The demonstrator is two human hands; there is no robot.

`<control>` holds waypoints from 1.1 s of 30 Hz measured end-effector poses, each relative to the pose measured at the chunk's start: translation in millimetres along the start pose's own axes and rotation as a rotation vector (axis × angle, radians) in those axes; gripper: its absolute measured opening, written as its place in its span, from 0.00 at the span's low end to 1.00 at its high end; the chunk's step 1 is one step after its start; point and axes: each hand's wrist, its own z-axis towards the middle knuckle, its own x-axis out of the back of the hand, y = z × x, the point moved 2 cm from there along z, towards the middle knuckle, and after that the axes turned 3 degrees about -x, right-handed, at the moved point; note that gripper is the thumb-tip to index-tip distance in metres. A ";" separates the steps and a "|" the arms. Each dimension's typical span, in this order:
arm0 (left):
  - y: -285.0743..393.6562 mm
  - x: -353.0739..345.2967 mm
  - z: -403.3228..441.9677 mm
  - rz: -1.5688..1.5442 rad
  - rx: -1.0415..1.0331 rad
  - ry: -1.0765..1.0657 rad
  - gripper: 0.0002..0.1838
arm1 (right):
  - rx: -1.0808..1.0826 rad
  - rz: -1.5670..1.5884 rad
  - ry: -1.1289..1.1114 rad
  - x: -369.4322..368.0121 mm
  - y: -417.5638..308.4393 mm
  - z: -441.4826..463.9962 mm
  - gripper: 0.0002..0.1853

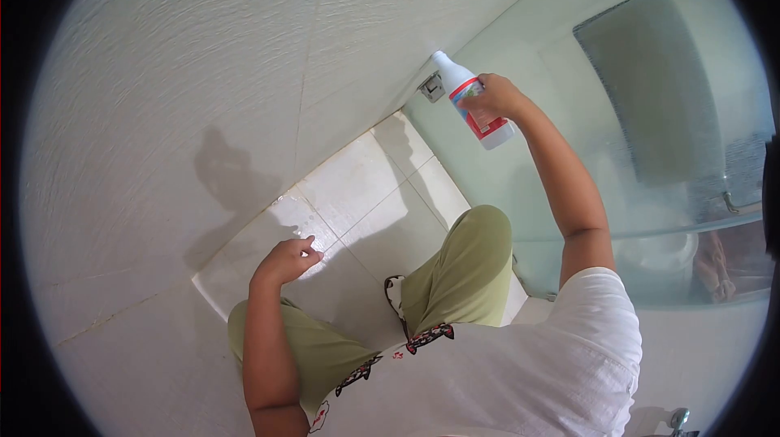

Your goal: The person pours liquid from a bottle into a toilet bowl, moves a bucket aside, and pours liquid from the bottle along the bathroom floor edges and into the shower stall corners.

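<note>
In the head view, my right hand [497, 98] is wrapped round the middle of a white plastic bottle [485, 123] with a red label. The bottle is tilted, its narrow top pointing up and left toward the corner of the tiled wall and the glass panel. A metal hinge or bracket [431, 88] sits just beside its neck. My left hand [284, 261] is over the floor above my left knee, fingers loosely curled with a gap between them, and no object shows in it. Below it, a wet, shiny patch [305, 222] lies on the floor tiles.
A textured light wall [179, 71] rises on the left. Frosted glass [544, 153] stands on the right, with a dark rectangular shape [650, 88] and a handle [735, 205]. My green trousers [463, 274] take up the lower middle. A metal fitting [678, 421] is at the bottom right.
</note>
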 end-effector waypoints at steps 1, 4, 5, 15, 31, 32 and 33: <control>1.5 0.1 0.0 0.005 -0.008 -0.003 0.21 | -0.033 0.010 -0.018 1.1 -3.3 -3.0 0.29; -7.8 -0.5 0.0 -0.006 -0.021 0.001 0.22 | -0.080 0.030 -0.069 10.3 -11.0 -9.3 0.29; -10.1 -0.1 0.5 -0.015 -0.027 0.014 0.22 | -0.084 0.015 -0.079 9.2 -10.2 -7.2 0.29; -15.2 -0.5 -4.3 -0.006 0.001 0.002 0.33 | -0.104 -0.139 -0.295 19.3 -23.1 13.6 0.30; 5.0 -2.6 -11.9 0.038 0.009 0.051 0.30 | -0.168 0.544 -0.365 -195.2 17.0 68.0 0.28; 2.0 -5.2 -12.6 0.020 -0.018 0.051 0.30 | -0.168 0.543 -0.376 -198.3 19.7 71.4 0.28; 0.8 -6.1 -14.8 0.012 -0.008 0.051 0.30 | -0.188 0.429 -0.452 -192.1 14.8 71.4 0.27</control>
